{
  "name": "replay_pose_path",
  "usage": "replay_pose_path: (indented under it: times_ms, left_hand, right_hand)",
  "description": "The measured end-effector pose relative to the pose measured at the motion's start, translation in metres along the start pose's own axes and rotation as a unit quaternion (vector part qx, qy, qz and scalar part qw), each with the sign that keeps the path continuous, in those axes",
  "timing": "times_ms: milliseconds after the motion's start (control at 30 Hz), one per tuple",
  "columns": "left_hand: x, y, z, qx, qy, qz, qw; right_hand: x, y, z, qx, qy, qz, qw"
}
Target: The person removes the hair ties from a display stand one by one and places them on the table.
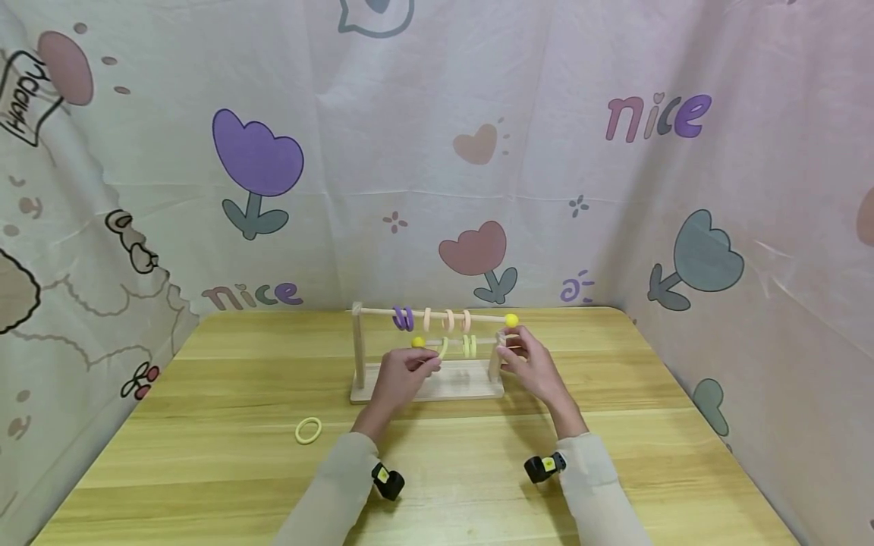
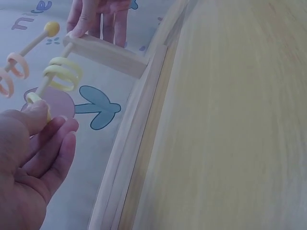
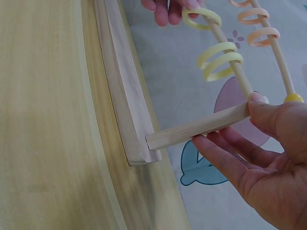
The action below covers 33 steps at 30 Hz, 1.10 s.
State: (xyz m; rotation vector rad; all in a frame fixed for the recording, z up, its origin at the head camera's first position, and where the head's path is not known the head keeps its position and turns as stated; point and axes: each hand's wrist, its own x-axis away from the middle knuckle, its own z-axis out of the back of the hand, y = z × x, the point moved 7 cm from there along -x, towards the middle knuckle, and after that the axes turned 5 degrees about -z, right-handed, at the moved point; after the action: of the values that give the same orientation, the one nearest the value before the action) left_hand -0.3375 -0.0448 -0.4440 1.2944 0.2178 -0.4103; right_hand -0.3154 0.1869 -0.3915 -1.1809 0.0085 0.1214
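Observation:
A wooden rack [image 1: 457, 385] with two rods stands toward the back of the table. My left hand [image 1: 401, 377] pinches a pale yellow ring [image 1: 443, 349] between thumb and fingers; in the left wrist view this ring is around the lower rod [image 2: 44, 84]. Two more yellow rings [image 3: 223, 66] hang on that rod, nearer its post. My right hand [image 1: 536, 368] grips the top of the right post [image 3: 201, 125], thumb at the rod's end and fingers beneath. Peach rings [image 1: 448, 321] and two purple rings [image 1: 408, 318] hang on the upper rod.
One loose yellow ring [image 1: 297, 432] lies flat on the wooden table [image 1: 225, 455], left of my left forearm. Yellow balls cap the upper rod's right end [image 1: 511, 321] and the lower rod's left end [image 1: 418, 343]. A patterned cloth [image 1: 382, 136] hangs behind and around the table.

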Motion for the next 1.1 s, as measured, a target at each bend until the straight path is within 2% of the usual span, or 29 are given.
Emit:
replay_pose_path:
  times_ms: [133,367,600,733,1100]
  left_hand:
    - [0.000,0.000,0.005,-0.007,0.011,0.005,0.9999]
    - [0.001,0.001,0.013,-0.029,0.033,-0.012,0.9990]
    - [0.002,0.001,0.018,-0.029,0.045,-0.021,0.9983]
    - [0.003,0.000,0.022,-0.033,0.052,-0.025,0.9978]
    - [0.005,-0.002,0.028,-0.004,0.073,-0.010,0.9973]
  right_hand:
    - [0.002,-0.003,0.000,-0.002,-0.001,0.000,1.0000]
    - [-0.001,0.001,0.001,0.004,0.001,-0.003,1.0000]
    - [-0.019,0.032,0.000,0.000,0.010,0.001,0.9999]
    - [-0.022,0.040,0.000,0.006,0.017,0.006,0.9998]
    - [-0.022,0.041,0.000,0.007,0.014,0.003,0.9999]
